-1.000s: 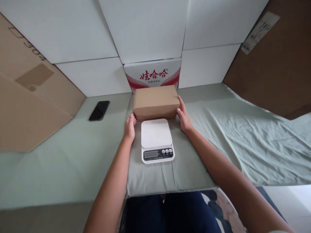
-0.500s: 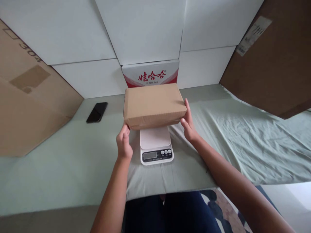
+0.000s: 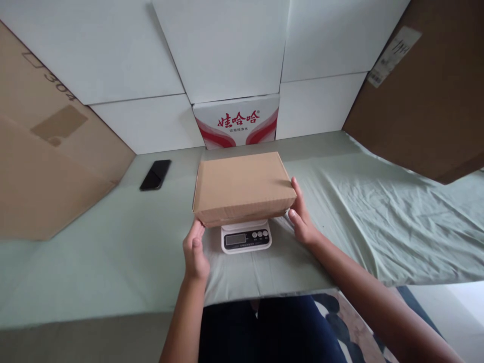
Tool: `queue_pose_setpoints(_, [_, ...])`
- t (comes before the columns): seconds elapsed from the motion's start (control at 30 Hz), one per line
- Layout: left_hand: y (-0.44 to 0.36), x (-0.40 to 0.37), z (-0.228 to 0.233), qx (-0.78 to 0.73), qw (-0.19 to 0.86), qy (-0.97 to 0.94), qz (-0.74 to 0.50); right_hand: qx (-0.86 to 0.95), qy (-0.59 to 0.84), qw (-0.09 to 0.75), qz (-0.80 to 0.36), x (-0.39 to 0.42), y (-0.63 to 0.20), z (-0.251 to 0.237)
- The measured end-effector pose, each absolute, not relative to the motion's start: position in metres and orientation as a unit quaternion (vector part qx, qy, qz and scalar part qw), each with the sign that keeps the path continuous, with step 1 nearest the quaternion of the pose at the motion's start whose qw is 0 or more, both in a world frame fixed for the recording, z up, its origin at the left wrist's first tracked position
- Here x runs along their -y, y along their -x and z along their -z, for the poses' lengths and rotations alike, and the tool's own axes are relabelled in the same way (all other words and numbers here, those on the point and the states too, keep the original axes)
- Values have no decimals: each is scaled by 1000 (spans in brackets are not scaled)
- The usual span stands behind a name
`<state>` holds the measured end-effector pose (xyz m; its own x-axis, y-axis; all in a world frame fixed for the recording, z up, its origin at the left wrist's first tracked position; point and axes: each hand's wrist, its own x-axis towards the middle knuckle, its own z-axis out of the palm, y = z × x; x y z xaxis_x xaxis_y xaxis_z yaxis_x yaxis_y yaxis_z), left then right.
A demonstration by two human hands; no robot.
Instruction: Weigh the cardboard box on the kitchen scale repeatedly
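Between my two hands is a closed brown cardboard box [image 3: 244,184], over a white kitchen scale [image 3: 246,248]. My left hand [image 3: 196,251] grips the box at its near left corner, fingers tucked under the edge. At the right end, my right hand [image 3: 301,214] holds the box with fingers along its side and the thumb in front. The box hides the scale's platform; only the front panel with its display and buttons shows. Whether the box touches the platform cannot be seen.
A black phone [image 3: 155,175] lies on the green cloth [image 3: 151,267] at left. White panels [image 3: 230,45] and a white-and-red printed carton [image 3: 238,122] stand behind. Large cardboard boxes flank the surface, one at left [image 3: 45,166] and one at right [image 3: 419,101].
Both hands have brought the cardboard box down and nearer to me, so it now covers the scale's platform. More of the printed carton behind has come into sight.
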<state>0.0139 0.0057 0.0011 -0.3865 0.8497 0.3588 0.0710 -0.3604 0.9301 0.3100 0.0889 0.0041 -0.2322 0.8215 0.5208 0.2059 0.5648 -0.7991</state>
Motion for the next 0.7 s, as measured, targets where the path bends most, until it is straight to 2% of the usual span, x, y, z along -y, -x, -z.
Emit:
queue_pose_setpoints(0.43, [-15, -1, -1, -495, 289, -459, -679, 721, 351, 521, -293, -87, -307, -10])
queue_pose_setpoints(0.7, [-15, -3, -4, -485, 263, -434, -713, 678, 337, 574, -314, -91, -305, -16])
